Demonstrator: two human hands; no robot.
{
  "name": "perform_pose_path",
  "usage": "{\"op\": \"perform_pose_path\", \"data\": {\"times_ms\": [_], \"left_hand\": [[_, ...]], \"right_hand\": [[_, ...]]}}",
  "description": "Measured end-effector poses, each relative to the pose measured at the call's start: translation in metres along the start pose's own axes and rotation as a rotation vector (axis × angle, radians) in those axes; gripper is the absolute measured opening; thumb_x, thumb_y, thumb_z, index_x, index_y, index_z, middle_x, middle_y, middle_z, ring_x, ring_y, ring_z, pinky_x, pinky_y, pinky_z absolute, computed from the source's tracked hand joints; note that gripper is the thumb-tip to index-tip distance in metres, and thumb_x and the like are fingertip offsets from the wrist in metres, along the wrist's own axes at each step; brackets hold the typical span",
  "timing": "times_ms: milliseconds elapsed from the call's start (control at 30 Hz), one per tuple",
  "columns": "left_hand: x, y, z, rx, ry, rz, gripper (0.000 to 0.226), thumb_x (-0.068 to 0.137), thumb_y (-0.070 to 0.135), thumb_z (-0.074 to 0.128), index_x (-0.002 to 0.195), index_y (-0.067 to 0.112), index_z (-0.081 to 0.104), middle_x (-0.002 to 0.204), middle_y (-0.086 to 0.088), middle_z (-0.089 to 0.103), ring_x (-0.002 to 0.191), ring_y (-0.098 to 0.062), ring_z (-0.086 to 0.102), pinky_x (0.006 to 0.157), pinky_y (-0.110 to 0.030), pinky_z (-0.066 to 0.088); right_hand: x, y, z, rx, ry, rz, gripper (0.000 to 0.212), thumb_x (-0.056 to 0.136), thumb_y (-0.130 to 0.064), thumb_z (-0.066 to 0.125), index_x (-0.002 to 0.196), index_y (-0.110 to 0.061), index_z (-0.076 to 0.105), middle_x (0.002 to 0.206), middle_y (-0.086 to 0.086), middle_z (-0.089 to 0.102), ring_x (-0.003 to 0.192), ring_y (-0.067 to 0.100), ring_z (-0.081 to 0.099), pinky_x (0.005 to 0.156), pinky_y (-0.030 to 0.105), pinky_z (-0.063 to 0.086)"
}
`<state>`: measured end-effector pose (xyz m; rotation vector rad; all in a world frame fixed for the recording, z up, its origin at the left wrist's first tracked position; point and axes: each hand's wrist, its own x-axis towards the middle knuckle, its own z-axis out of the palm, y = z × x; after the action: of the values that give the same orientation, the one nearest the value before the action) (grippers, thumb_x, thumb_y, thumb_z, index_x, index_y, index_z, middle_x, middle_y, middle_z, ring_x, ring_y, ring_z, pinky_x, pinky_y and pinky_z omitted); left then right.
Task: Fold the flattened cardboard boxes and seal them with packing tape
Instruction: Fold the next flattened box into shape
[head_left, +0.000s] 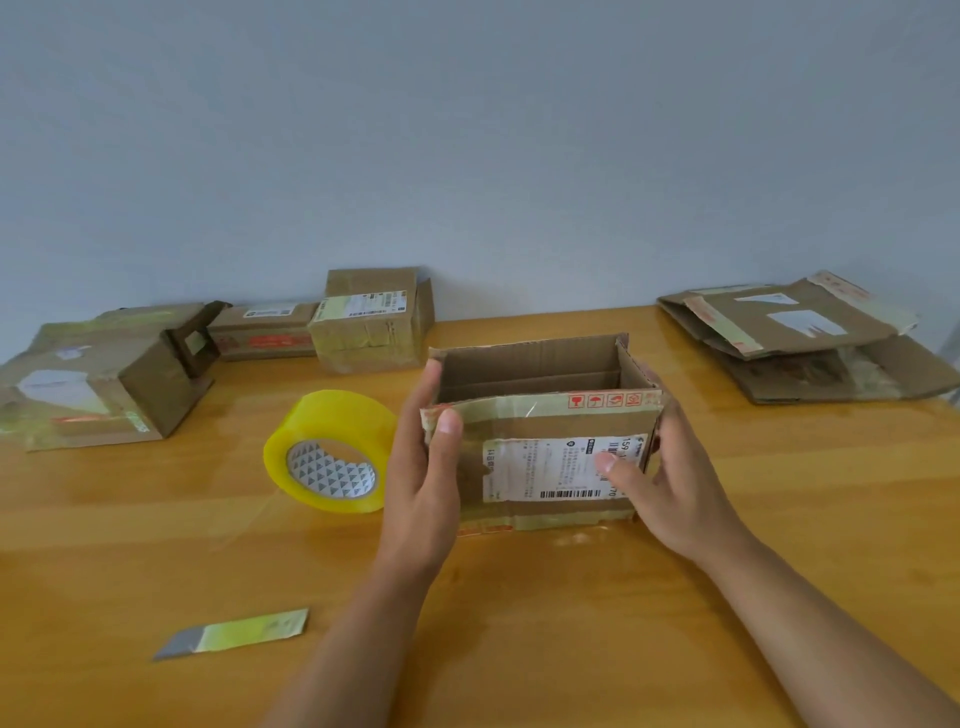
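On the wooden table (519, 649), an open-topped cardboard box (540, 447) stands upright at centre. The left hand (423, 467) and right hand (670, 483) grip its two ends, thumbs across the labelled front. A yellow tape roll (330, 449) lies just left of it.

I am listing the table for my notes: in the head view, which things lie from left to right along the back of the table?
Large folded box → long low box → taped box → open box, held by both hands → flattened boxes.
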<state>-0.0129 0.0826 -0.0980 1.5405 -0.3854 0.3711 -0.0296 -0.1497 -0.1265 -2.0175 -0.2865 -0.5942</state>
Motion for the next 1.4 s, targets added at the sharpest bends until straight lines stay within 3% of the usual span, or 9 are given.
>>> {"op": "perform_pose_path", "data": {"times_ms": [100,200,367,533,667,900,1000,1200,1400], "left_hand": [[0.001,0.000,0.003,0.009,0.025,0.030,0.053,0.097,0.051,0.042,0.141,0.024,0.052,0.148,0.017,0.047,0.138,0.003,0.039,0.107,-0.014,0.037],[0.002,0.001,0.005,0.020,0.026,0.014,0.048,0.099,0.048,0.041,0.134,0.021,0.060,0.145,0.020,0.050,0.135,0.005,0.040,0.102,-0.007,0.036],[0.002,0.000,0.005,0.013,0.029,0.010,0.058,0.093,0.059,0.037,0.131,0.023,0.063,0.140,0.013,0.056,0.134,-0.001,0.045,0.111,-0.023,0.039],[0.002,-0.001,0.004,0.030,0.039,-0.031,0.060,0.091,0.074,0.036,0.123,0.034,0.066,0.129,0.006,0.064,0.126,-0.018,0.056,0.100,-0.052,0.050],[0.004,-0.001,0.005,0.046,0.054,-0.039,0.059,0.093,0.072,0.038,0.122,0.030,0.067,0.117,-0.002,0.069,0.112,-0.026,0.064,0.089,-0.056,0.054],[0.002,0.006,0.008,-0.015,0.111,-0.109,0.031,0.096,0.042,0.050,0.115,0.023,0.065,0.100,0.000,0.070,0.089,-0.013,0.069,0.064,-0.027,0.056],[0.003,0.006,0.008,-0.036,0.146,-0.129,0.019,0.101,0.027,0.051,0.116,0.023,0.062,0.102,0.004,0.066,0.085,-0.003,0.065,0.061,-0.019,0.052],[0.008,0.003,0.008,-0.025,0.152,-0.104,0.033,0.092,0.029,0.055,0.122,0.041,0.049,0.123,0.015,0.054,0.118,-0.021,0.054,0.083,-0.034,0.053],[0.011,0.010,0.010,-0.003,0.118,-0.082,0.063,0.102,0.016,0.049,0.131,0.068,0.027,0.135,0.035,0.042,0.126,-0.007,0.047,0.098,-0.045,0.053]], "right_hand": [[-0.002,-0.002,0.001,0.027,0.000,0.004,0.079,0.084,-0.052,0.061,0.152,-0.028,0.027,0.138,-0.002,0.051,0.132,0.017,0.048,0.104,0.048,0.047],[-0.002,-0.003,-0.001,0.056,-0.012,0.017,0.077,0.084,-0.052,0.061,0.150,-0.025,0.032,0.140,-0.002,0.050,0.132,0.016,0.048,0.104,0.046,0.048],[-0.004,-0.012,-0.003,0.074,-0.025,-0.013,0.063,0.085,-0.048,0.057,0.140,-0.017,0.048,0.140,-0.006,0.045,0.131,0.003,0.045,0.094,0.010,0.044],[-0.003,-0.023,-0.001,0.210,-0.024,0.036,0.032,0.088,-0.053,0.055,0.119,-0.046,0.058,0.129,-0.009,0.050,0.125,0.009,0.053,0.096,0.020,0.048],[-0.002,-0.031,0.004,0.336,0.050,0.093,0.042,0.099,-0.047,0.037,0.137,-0.032,0.044,0.130,-0.006,0.059,0.119,0.008,0.060,0.093,0.023,0.051],[0.000,-0.034,0.007,0.319,0.180,0.137,0.040,0.100,-0.039,0.046,0.138,-0.025,0.046,0.116,-0.035,0.058,0.110,0.000,0.061,0.083,0.021,0.054],[0.001,-0.030,0.005,0.296,0.197,0.124,0.034,0.098,-0.040,0.049,0.132,-0.037,0.045,0.128,-0.030,0.053,0.125,0.002,0.051,0.094,0.022,0.049],[0.004,-0.031,0.005,0.329,0.167,0.141,0.046,0.091,-0.036,0.048,0.131,-0.054,0.034,0.142,-0.026,0.042,0.133,0.003,0.043,0.089,0.022,0.052],[0.009,-0.028,0.006,0.402,0.167,0.177,0.060,0.095,-0.027,0.048,0.146,-0.048,0.026,0.151,-0.022,0.036,0.138,0.004,0.040,0.082,0.021,0.053]]}}
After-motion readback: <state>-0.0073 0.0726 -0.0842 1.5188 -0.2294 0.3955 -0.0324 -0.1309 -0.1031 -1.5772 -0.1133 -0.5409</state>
